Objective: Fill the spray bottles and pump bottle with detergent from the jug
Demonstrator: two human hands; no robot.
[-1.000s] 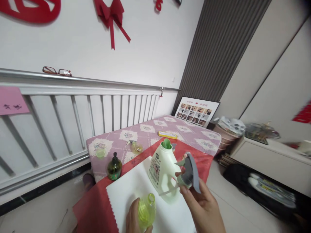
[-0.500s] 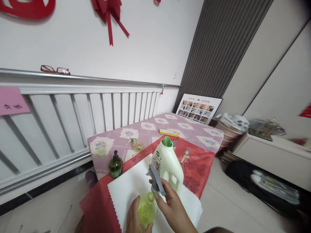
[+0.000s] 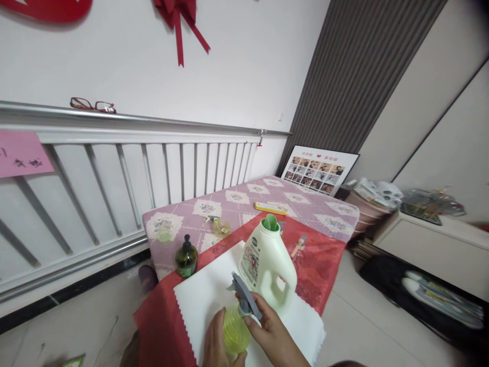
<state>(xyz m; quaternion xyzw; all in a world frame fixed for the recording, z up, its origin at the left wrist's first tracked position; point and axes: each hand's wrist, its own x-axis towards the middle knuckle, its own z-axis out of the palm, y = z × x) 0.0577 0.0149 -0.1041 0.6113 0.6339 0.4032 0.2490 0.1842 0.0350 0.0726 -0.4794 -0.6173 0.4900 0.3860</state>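
Observation:
My left hand [image 3: 218,340] wraps round a ribbed, yellow-green spray bottle [image 3: 234,334] over the white mat [image 3: 202,300]. In my right hand [image 3: 269,329] is a grey trigger spray head [image 3: 247,295], pinched between thumb and fingers. It sits at the bottle's neck, nozzle to the left; whether it is threaded on I cannot tell. Just behind stands a large pale green detergent jug [image 3: 273,250] with a handle. Its green spout [image 3: 270,222] shows in the uncapped mouth. Left of the mat is a dark green pump bottle [image 3: 186,259].
On the flowered tablecloth lie a pale green cap [image 3: 164,234], another yellow spray bottle [image 3: 222,228] and a yellow box [image 3: 270,207]. A clear bottle with an orange-pink trigger [image 3: 298,247] lies on the red cloth [image 3: 321,255]. The radiator [image 3: 160,171] runs along the wall.
My right hand has lowered the spray head onto the bottle's neck, which was open and apart from it before. The view has shifted slightly.

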